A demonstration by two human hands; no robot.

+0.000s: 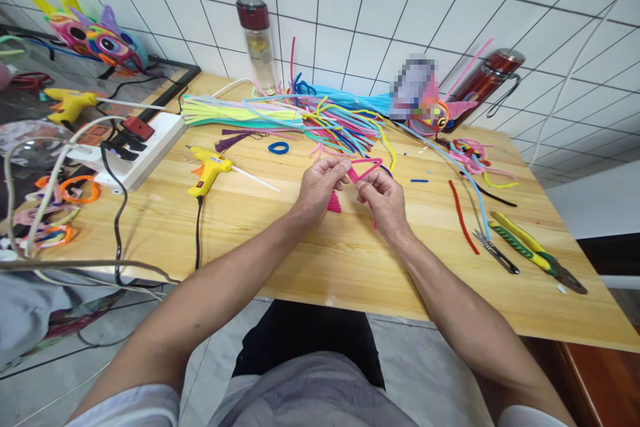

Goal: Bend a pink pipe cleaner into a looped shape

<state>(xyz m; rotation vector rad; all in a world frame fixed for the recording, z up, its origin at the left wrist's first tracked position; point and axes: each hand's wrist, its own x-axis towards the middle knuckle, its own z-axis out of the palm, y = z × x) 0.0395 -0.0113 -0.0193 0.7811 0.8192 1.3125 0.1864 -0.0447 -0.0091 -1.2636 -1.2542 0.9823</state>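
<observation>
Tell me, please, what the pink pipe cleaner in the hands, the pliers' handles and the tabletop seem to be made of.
Pink pipe cleaner: probably matte chenille fibre over wire; it looks fuzzy and holds a sharp bend.
Pliers' handles: likely satin plastic or rubber, with ribbed green grips.
Tabletop: apparently pale wood, lightly glossy, with visible grain, though laminate is possible.

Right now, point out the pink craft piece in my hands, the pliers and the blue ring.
Pink craft piece (pixel 354 174): head view, its thick part.
Pliers (pixel 542 260): head view, handles near the pivot.
Blue ring (pixel 279 151): head view, band's near edge.
</observation>
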